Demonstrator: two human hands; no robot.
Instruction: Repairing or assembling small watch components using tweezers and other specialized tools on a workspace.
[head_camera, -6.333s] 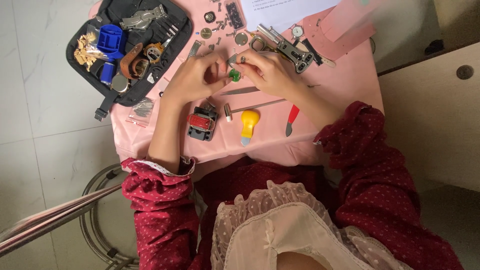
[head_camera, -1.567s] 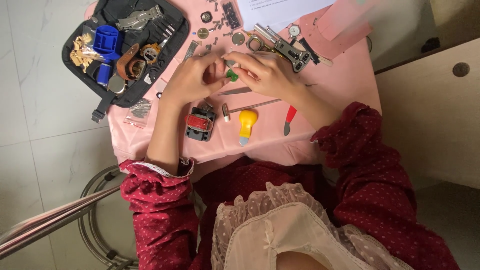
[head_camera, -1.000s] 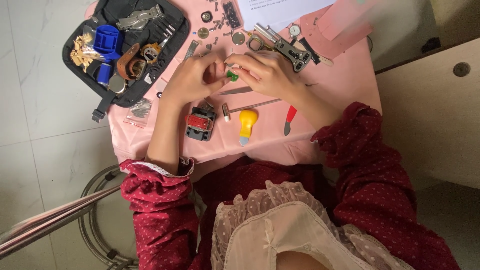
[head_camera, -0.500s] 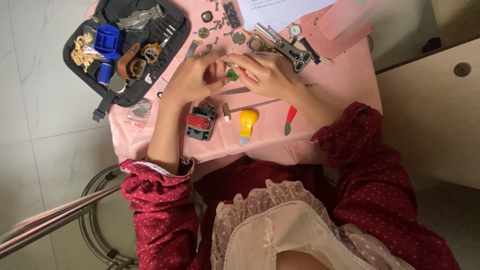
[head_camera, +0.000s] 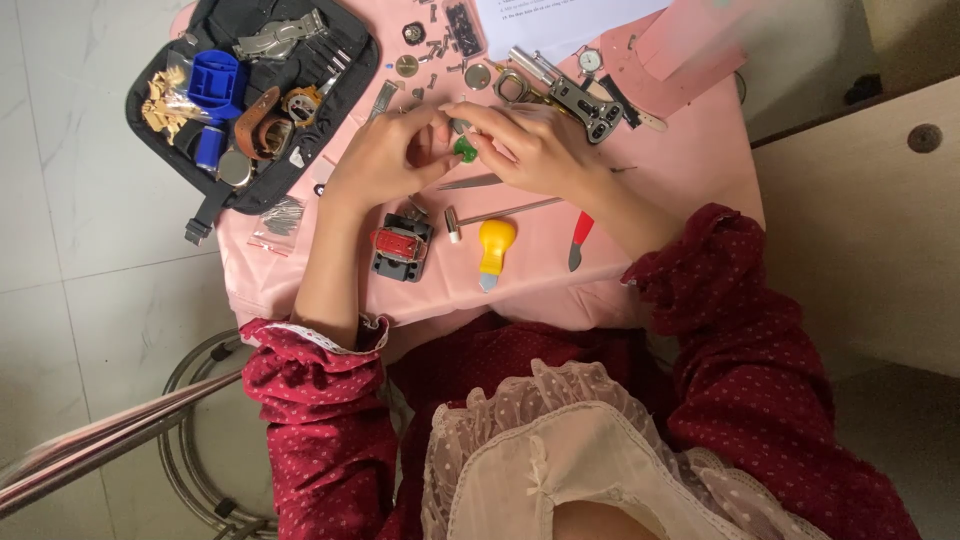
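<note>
My left hand (head_camera: 385, 155) and my right hand (head_camera: 530, 148) meet over the middle of a small pink table (head_camera: 690, 150). Together their fingertips pinch a small green piece (head_camera: 465, 150); what else is between the fingers is hidden. Just below the hands lie a thin metal rod tool (head_camera: 500, 212), a yellow-handled tool (head_camera: 493, 246), a red-handled knife (head_camera: 579, 238) and a grey and red watch holder block (head_camera: 401, 246). Both sleeves are dark red with dots.
A black tool tray (head_camera: 250, 100) at the table's far left holds a blue block, a brown strap, a metal watch band and small parts. Loose screws, round watch parts, a metal wrench tool (head_camera: 575, 95) and white paper (head_camera: 560, 20) lie beyond the hands. A wooden cabinet (head_camera: 870, 220) stands right; a metal stool ring (head_camera: 195, 440) lower left.
Hands stay together on the small green piece with only slight finger shifts. The view has barely moved.
</note>
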